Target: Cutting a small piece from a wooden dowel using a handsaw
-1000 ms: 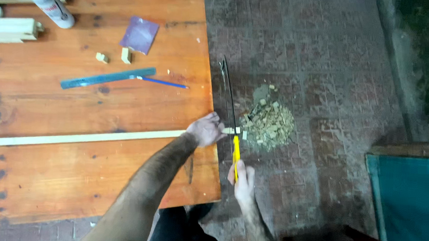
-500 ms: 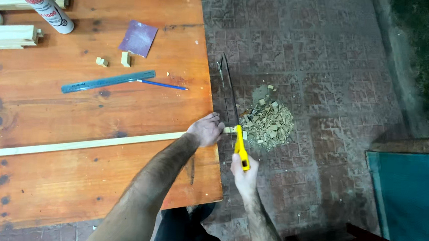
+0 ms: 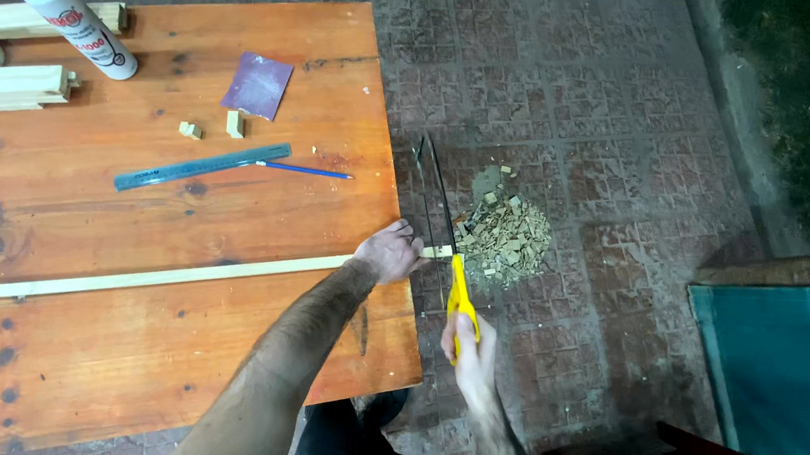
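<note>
A long thin pale wood strip (image 3: 158, 276) lies across the orange wooden table (image 3: 134, 370), its right end sticking out past the table's edge. My left hand (image 3: 388, 252) presses the strip down at that edge. My right hand (image 3: 469, 351) grips the yellow handle of a hacksaw (image 3: 445, 221). The saw's black blade crosses the strip's overhanging end just right of my left hand.
A pile of wood offcuts (image 3: 501, 233) lies on the brick floor under the saw. On the table are a blue ruler (image 3: 202, 165), a blue pen (image 3: 304, 169), two small wood blocks (image 3: 212, 127), purple sandpaper (image 3: 257, 86), a glue bottle (image 3: 77, 23) and wood battens (image 3: 15, 87). A teal sheet (image 3: 771, 372) lies at right.
My right hand has pushed the saw forward along the cut, away from me. My left hand stays on the strip at the table's edge.
</note>
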